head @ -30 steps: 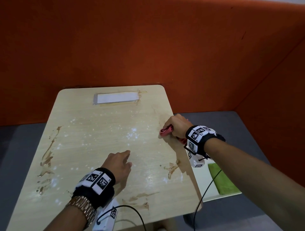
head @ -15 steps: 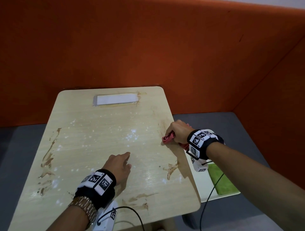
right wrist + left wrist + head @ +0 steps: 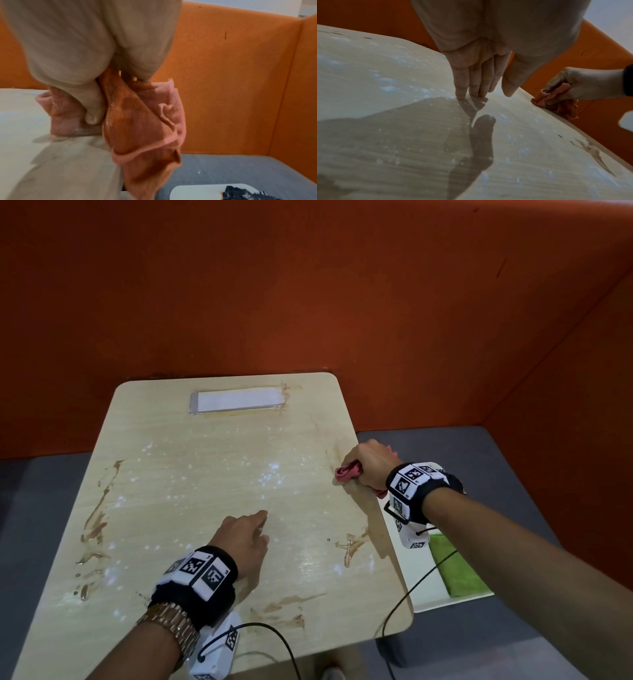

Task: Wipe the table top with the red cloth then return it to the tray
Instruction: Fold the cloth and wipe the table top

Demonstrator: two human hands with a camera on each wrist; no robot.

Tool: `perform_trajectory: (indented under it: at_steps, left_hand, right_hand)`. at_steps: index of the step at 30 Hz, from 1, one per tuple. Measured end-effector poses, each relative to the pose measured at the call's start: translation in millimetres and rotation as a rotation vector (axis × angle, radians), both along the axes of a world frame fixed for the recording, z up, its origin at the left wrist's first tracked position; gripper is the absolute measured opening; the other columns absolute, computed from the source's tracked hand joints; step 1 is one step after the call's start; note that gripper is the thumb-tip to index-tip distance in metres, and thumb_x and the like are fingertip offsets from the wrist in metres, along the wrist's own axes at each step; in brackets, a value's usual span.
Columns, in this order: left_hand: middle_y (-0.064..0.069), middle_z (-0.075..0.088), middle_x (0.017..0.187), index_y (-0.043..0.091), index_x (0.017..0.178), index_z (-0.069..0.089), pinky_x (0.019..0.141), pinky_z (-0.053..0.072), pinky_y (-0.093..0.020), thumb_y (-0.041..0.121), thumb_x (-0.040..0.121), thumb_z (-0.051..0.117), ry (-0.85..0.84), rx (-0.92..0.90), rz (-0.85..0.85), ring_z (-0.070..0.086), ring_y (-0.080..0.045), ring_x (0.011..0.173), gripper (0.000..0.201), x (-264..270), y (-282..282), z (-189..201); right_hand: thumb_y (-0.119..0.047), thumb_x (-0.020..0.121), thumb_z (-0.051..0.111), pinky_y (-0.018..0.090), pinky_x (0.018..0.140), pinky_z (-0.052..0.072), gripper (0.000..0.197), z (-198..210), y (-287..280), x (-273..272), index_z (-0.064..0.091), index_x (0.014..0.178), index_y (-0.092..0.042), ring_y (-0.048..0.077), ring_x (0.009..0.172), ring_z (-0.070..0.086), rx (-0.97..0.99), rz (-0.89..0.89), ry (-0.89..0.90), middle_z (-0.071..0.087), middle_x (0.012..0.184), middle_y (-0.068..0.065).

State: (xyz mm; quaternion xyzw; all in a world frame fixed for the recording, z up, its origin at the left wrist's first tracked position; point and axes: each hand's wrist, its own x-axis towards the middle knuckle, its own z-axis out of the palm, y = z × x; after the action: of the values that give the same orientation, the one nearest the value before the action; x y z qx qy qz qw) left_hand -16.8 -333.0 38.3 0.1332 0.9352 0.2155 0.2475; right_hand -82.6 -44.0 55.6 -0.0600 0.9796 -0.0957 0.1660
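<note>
My right hand (image 3: 368, 465) grips the bunched red cloth (image 3: 347, 473) and presses it on the right edge of the light wooden table top (image 3: 205, 481). Part of the red cloth (image 3: 142, 121) hangs over the edge below my thumb. From the left wrist, the right hand (image 3: 583, 86) with the cloth (image 3: 553, 94) shows at the table's far side. My left hand (image 3: 245, 537) rests flat near the table's middle, its straight fingertips (image 3: 462, 93) touching the wood. The white tray (image 3: 421, 580) sits on the grey seat, right of the table.
Brown smears mark the table at the left side (image 3: 94, 522), the front (image 3: 284, 607) and the right near the edge (image 3: 351, 544). A white strip (image 3: 238, 400) lies at the back. A green cloth (image 3: 455, 566) lies in the tray. Orange padded walls (image 3: 308, 285) enclose the back and right.
My right hand slid the red cloth toward me along the right edge, then back a little. The left hand stayed put.
</note>
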Motion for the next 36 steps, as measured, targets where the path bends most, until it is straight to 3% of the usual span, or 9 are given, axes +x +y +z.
perform_trajectory:
  at_steps: [4, 7, 10, 12, 16, 21, 26, 30, 36]
  left_hand:
    - [-0.007, 0.065, 0.115, 0.016, 0.133, 0.047, 0.092, 0.049, -0.031, 0.026, 0.096, 0.047, 0.001, -0.013, -0.001, 0.058, -0.022, 0.107, 0.038, -0.2, 1.8, 2.1]
    - [-0.007, 0.064, 0.115, 0.017, 0.135, 0.045, 0.095, 0.048, -0.032, 0.026, 0.095, 0.048, 0.003, -0.018, 0.001, 0.058, -0.023, 0.108, 0.041, 0.9, 1.3, 3.2]
    - [-0.005, 0.065, 0.112, 0.017, 0.134, 0.046, 0.094, 0.049, -0.033, 0.026, 0.095, 0.048, 0.013, -0.017, -0.019, 0.058, -0.023, 0.107, 0.04, 0.1, -0.1, 2.5]
    - [-0.006, 0.065, 0.113, 0.018, 0.135, 0.046, 0.094, 0.048, -0.033, 0.025, 0.095, 0.047, 0.011, -0.018, -0.026, 0.059, -0.023, 0.107, 0.04, 0.2, -0.4, 1.4]
    - [-0.006, 0.065, 0.116, 0.019, 0.138, 0.043, 0.097, 0.047, -0.034, 0.025, 0.095, 0.047, -0.001, -0.014, -0.008, 0.056, -0.024, 0.112, 0.043, 0.0, -0.7, -1.5]
    - [-0.007, 0.063, 0.12, 0.018, 0.14, 0.041, 0.1, 0.045, -0.035, 0.025, 0.096, 0.047, -0.002, -0.009, -0.011, 0.055, -0.024, 0.115, 0.046, -1.0, -0.6, -3.3]
    - [-0.005, 0.062, 0.124, 0.019, 0.144, 0.038, 0.102, 0.044, -0.031, 0.026, 0.096, 0.047, 0.005, -0.002, -0.008, 0.053, -0.022, 0.12, 0.049, 0.1, -0.9, -3.6]
    - [-0.005, 0.063, 0.124, 0.019, 0.142, 0.04, 0.101, 0.044, -0.032, 0.025, 0.096, 0.047, 0.0, 0.007, -0.009, 0.053, -0.022, 0.119, 0.047, -1.7, -3.8, -4.9]
    - [-0.004, 0.063, 0.115, 0.02, 0.134, 0.045, 0.098, 0.046, -0.037, 0.024, 0.096, 0.045, -0.021, -0.01, 0.003, 0.053, -0.025, 0.114, 0.039, 0.9, -0.4, -6.5]
  right_hand:
    - [-0.003, 0.078, 0.068, 0.028, 0.061, 0.04, 0.023, 7.4, 2.2, 4.8, 0.077, 0.091, -0.02, 0.021, 0.081, 0.064, 0.032, 0.087, -0.098, 0.073, 0.086, 0.002]
    - [-0.002, 0.078, 0.065, 0.034, 0.058, 0.051, 0.022, 14.9, 3.4, 1.5, 0.078, 0.088, -0.016, 0.023, 0.079, 0.065, 0.034, 0.15, -0.151, 0.074, 0.083, 0.004]
    - [0.005, 0.081, 0.061, 0.035, 0.061, 0.055, 0.031, 22.8, 7.5, -10.6, 0.079, 0.092, -0.017, 0.021, 0.076, 0.064, -0.043, 0.045, -0.06, 0.075, 0.081, 0.004]
    - [0.006, 0.079, 0.061, 0.04, 0.061, 0.056, 0.033, 23.4, 5.9, -17.8, 0.078, 0.08, -0.022, 0.024, 0.071, 0.064, -0.066, -0.029, -0.01, 0.069, 0.069, 0.001]
    - [-0.001, 0.078, 0.062, 0.044, 0.068, 0.044, 0.033, 13.7, -7.7, -12.8, 0.063, 0.056, -0.027, 0.033, 0.077, 0.056, 0.012, -0.022, -0.092, 0.053, 0.065, -0.002]
    - [0.002, 0.076, 0.065, 0.036, 0.054, 0.054, 0.021, 14.7, -0.4, -4.9, 0.076, 0.074, -0.015, 0.025, 0.068, 0.066, -0.002, 0.068, -0.151, 0.071, 0.07, 0.005]
    - [-0.005, 0.078, 0.072, 0.024, 0.054, 0.041, 0.01, 21.2, 2.3, -5.7, 0.077, 0.081, -0.013, 0.018, 0.065, 0.059, 0.03, 0.19, -0.194, 0.071, 0.072, 0.004]
    - [0.003, 0.08, 0.061, 0.036, 0.065, 0.056, 0.024, 17.5, 10.2, -28.8, 0.079, 0.087, -0.012, 0.026, 0.076, 0.064, -0.058, 0.001, -0.008, 0.074, 0.076, 0.008]
    - [-0.005, 0.076, 0.068, 0.036, 0.064, 0.052, 0.015, 1.8, 1.5, -37.9, 0.072, 0.074, -0.019, 0.032, 0.075, 0.065, 0.056, -0.07, 0.007, 0.068, 0.076, 0.008]
